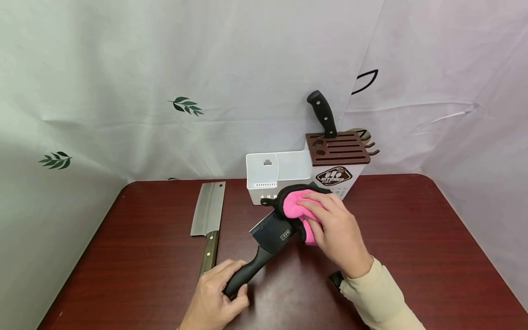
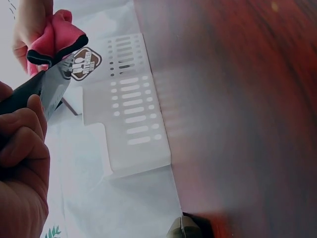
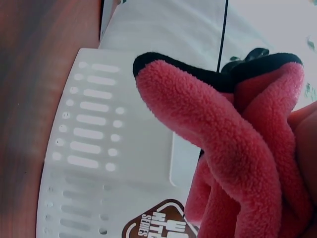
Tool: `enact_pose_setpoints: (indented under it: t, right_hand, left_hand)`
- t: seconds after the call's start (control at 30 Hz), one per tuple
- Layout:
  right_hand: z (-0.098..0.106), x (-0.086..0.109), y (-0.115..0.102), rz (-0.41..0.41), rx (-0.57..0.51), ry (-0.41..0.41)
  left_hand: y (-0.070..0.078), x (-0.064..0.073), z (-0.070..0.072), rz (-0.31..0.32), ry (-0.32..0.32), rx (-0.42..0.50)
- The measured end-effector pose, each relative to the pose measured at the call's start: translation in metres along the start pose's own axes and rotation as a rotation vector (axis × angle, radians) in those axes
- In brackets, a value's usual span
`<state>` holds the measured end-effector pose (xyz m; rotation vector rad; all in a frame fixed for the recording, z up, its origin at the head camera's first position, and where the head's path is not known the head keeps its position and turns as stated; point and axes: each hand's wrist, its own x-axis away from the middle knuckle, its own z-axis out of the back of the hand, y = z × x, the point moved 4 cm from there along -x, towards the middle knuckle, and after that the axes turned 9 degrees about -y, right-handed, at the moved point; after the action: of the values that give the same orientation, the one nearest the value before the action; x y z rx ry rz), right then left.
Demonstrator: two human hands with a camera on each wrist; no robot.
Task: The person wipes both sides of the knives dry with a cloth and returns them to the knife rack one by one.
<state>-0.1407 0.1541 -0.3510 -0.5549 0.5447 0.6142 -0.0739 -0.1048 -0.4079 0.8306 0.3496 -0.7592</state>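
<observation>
My left hand [image 1: 216, 293] grips the black handle of a kitchen knife with a broad black blade [image 1: 272, 233], raised over the table and slanting up to the right. In my right hand [image 1: 340, 229] is a pink fluffy cloth [image 1: 294, 204] with black edging, folded over the far part of the blade and hiding it. The left wrist view shows the fingers curled round the handle and the cloth [image 2: 59, 37] at the blade's far end. Close up in the right wrist view, the cloth [image 3: 233, 163] covers most of the blade.
A silver cleaver [image 1: 209, 208] with a wooden handle lies on the dark red table [image 1: 396, 220], left of the hands. Behind them stands a white knife holder [image 1: 294, 165] with a brown slotted top; a black-handled knife [image 1: 323, 112] stands in it. A white curtain [image 1: 247, 68] hangs behind.
</observation>
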Motion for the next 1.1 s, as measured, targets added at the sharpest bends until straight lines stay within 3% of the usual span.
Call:
enact_pose_setpoints:
  t: [0.33,0.57,0.67,1.1]
  right_hand:
    - [0.009,0.002,0.011,-0.144,0.082,0.109]
    - [0.010,0.006,0.015,-0.192,0.126,0.059]
    - [0.007,0.006,0.012,-0.165,0.131,-0.001]
    - [-0.005,0.003,-0.018,0.141,0.064,-0.225]
  left_hand:
    - [0.000,0.001,0.001,-0.009,0.021,0.002]
    - [-0.001,0.001,0.004,-0.006,0.061,-0.021]
    - [-0.001,0.001,0.005,0.003,0.081,-0.035]
    - [-0.004,0.001,0.005,-0.029,0.078,-0.050]
